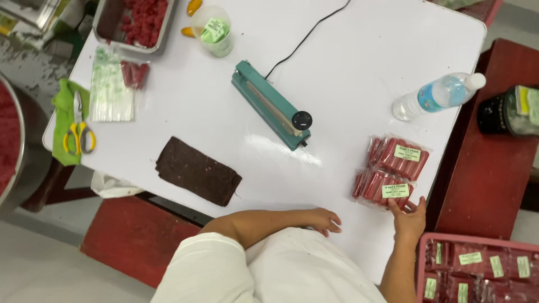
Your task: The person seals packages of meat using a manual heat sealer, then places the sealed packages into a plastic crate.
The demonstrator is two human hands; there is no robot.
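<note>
Two clear packets of red sausages lie on the white table (359,50) near its right edge, each with a pale green label. My right hand (409,216) touches the near packet (383,190) at its front edge with spread fingertips. The far packet (398,156) lies just behind it. My left hand (321,220) rests on the table's front edge, fingers loosely curled, holding nothing. A teal heat sealer (271,105) with a black knob sits mid-table, its cord running to the back.
A pink crate (421,252) of labelled packets stands at lower right. A water bottle (438,95) lies at the right edge. A dark cloth (197,171), yellow-handled scissors (80,137) on a green cloth, a stack of clear bags (111,92), a metal tray of red meat (137,22) and a plastic cup (214,31) fill the left and back.
</note>
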